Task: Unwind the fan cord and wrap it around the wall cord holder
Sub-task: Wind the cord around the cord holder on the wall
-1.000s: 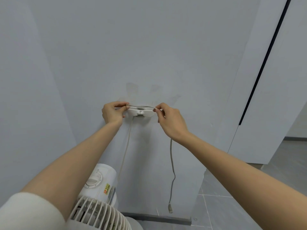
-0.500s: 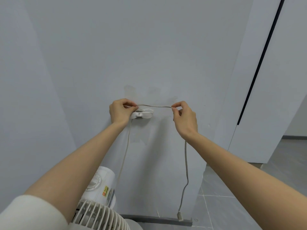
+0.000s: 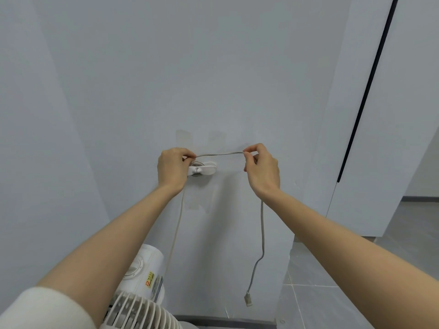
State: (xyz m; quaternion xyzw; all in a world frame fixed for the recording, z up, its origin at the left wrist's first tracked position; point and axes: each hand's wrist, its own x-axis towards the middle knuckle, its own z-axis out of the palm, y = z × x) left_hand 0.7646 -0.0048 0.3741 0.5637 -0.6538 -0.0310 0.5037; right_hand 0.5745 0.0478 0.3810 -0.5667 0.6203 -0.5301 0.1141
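Head view | cord pinched in curled fingers of left hand, at wall cord holder, and of right hand | right hand has been drawn rightward, span above holder lengthened | wrap judged barely begun; plug hangs free near fan

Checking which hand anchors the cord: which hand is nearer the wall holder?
Left. The left hand pinches the cord at the left end of the holder, partly covering it; the right hand pinches the cord off to the right, apart from the holder.
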